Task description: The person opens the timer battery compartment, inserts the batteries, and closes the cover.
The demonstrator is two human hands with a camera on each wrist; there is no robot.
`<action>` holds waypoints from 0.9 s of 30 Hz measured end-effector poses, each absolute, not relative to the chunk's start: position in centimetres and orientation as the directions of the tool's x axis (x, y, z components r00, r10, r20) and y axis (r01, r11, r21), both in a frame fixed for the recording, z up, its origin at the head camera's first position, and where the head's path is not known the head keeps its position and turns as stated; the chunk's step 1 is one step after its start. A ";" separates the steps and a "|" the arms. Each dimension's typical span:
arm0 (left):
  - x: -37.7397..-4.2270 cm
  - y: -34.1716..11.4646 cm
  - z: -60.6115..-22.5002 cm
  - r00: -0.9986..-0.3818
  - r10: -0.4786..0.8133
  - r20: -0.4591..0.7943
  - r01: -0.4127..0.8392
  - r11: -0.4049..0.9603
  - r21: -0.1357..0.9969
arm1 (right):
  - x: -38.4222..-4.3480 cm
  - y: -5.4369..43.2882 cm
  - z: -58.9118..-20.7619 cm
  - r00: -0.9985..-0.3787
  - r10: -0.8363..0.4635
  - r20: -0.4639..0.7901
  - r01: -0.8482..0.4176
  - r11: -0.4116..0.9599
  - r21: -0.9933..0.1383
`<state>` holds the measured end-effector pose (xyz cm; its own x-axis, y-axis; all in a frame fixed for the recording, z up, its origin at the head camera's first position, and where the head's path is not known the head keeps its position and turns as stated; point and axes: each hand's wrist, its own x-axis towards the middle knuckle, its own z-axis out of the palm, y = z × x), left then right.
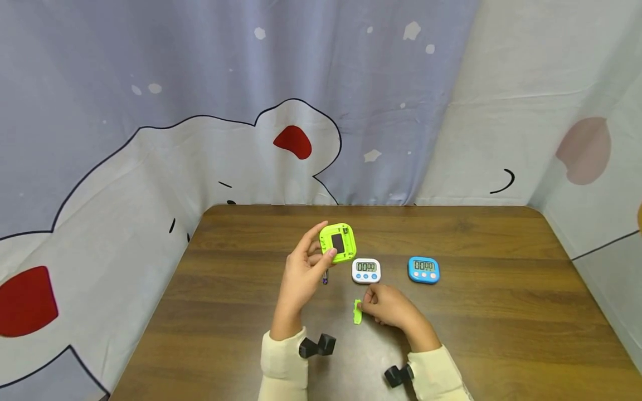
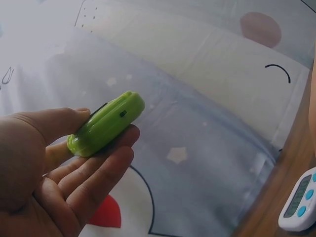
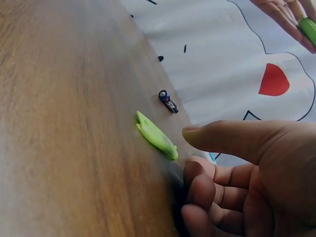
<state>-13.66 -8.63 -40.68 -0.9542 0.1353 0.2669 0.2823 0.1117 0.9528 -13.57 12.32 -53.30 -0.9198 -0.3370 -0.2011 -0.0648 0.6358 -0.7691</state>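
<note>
My left hand (image 1: 300, 274) holds a lime-green digital timer (image 1: 349, 254) up above the table, thumb on one face and fingers behind it. Its back faces the head camera, with the battery slot uncovered and a dark square in the middle. In the left wrist view the green timer (image 2: 109, 123) shows edge-on. A green battery cover (image 3: 156, 135) lies on the table. Right beside it is my right hand (image 1: 393, 306), fingers loosely curled and thumb extended, with nothing in its grasp. Beyond the cover lies a small dark battery (image 3: 168, 101), partly hidden by the left hand in the head view.
A white timer (image 1: 366, 270) with blue buttons lies just beyond the right hand. Farther right is a blue timer (image 1: 423, 270). The brown wooden table (image 1: 501, 328) ends at a patterned curtain (image 1: 381, 100) behind.
</note>
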 end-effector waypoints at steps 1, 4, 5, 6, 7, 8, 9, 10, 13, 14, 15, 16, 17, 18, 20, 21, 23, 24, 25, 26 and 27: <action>-13.7 -8.7 -40.7 -0.955 0.130 0.268 0.283 0.116 0.952 | -13.6 12.3 -53.3 -0.922 -0.336 -0.194 -0.072 0.638 -0.767; -13.8 -9.1 -40.9 -0.956 0.111 0.270 0.283 0.130 0.950 | -13.7 12.4 -53.0 -0.926 -0.347 -0.150 -0.119 0.645 -0.755; -13.8 -9.2 -40.9 -0.958 0.106 0.267 0.280 0.133 0.951 | -13.7 12.4 -52.9 -0.924 -0.358 -0.134 -0.139 0.641 -0.755; -13.9 -9.3 -41.0 -0.959 0.103 0.264 0.277 0.133 0.952 | -13.8 12.3 -52.8 -0.920 -0.374 -0.121 -0.161 0.638 -0.753; -13.9 -9.4 -41.0 -0.960 0.102 0.262 0.275 0.136 0.952 | -13.7 12.3 -52.7 -0.914 -0.392 -0.106 -0.184 0.632 -0.753; -13.9 -9.4 -41.1 -0.960 0.102 0.260 0.272 0.136 0.953 | -13.7 12.2 -52.6 -0.906 -0.413 -0.090 -0.209 0.622 -0.755; -13.9 -9.5 -41.1 -0.960 0.107 0.257 0.270 0.132 0.954 | -13.7 12.1 -52.5 -0.897 -0.437 -0.072 -0.237 0.611 -0.755; -13.9 -9.5 -41.1 -0.960 0.112 0.257 0.271 0.133 0.953 | -13.7 12.0 -52.4 -0.886 -0.460 -0.058 -0.260 0.596 -0.760; -13.9 -9.5 -41.2 -0.957 0.126 0.263 0.279 0.137 0.950 | -13.6 11.5 -52.2 -0.862 -0.507 -0.014 -0.312 0.552 -0.774; -13.9 -9.5 -41.2 -0.955 0.129 0.267 0.284 0.140 0.948 | -13.6 11.4 -52.1 -0.858 -0.513 0.004 -0.326 0.540 -0.776; -13.9 -9.5 -41.2 -0.954 0.131 0.269 0.287 0.143 0.947 | -13.6 11.2 -52.1 -0.859 -0.512 0.021 -0.338 0.534 -0.775; -13.9 -9.5 -41.3 -0.953 0.130 0.272 0.290 0.147 0.946 | -13.6 11.0 -52.0 -0.861 -0.507 0.035 -0.342 0.528 -0.777; -13.9 -9.5 -41.3 -0.953 0.128 0.275 0.293 0.148 0.945 | -13.5 10.9 -51.9 -0.868 -0.495 0.045 -0.344 0.532 -0.774; -13.9 -9.5 -41.4 -0.952 0.128 0.277 0.295 0.144 0.945 | -13.6 10.7 -51.8 -0.872 -0.486 0.062 -0.353 0.536 -0.767; -13.9 -9.5 -41.4 -0.952 0.127 0.277 0.294 0.146 0.944 | -13.7 10.5 -51.7 -0.881 -0.466 0.082 -0.362 0.553 -0.750; -13.9 -9.5 -41.4 -0.952 0.128 0.277 0.294 0.145 0.945 | -13.8 10.3 -51.6 -0.885 -0.457 0.092 -0.368 0.564 -0.740; -13.9 -9.5 -41.4 -0.951 0.130 0.280 0.298 0.144 0.944 | -14.1 10.0 -51.6 -0.887 -0.448 0.111 -0.384 0.584 -0.715; -13.9 -9.5 -41.3 -0.950 0.132 0.282 0.299 0.145 0.943 | -14.3 9.8 -51.5 -0.887 -0.445 0.119 -0.391 0.590 -0.706; -13.9 -9.5 -41.3 -0.950 0.133 0.282 0.300 0.148 0.942 | -14.4 9.6 -51.4 -0.890 -0.440 0.124 -0.393 0.600 -0.697; -13.9 -9.5 -41.2 -0.949 0.135 0.284 0.303 0.148 0.942 | -14.6 9.3 -51.4 -0.892 -0.434 0.127 -0.394 0.608 -0.689; -14.0 -9.5 -41.1 -0.948 0.138 0.286 0.305 0.148 0.941 | -14.8 9.1 -51.4 -0.892 -0.431 0.134 -0.398 0.612 -0.683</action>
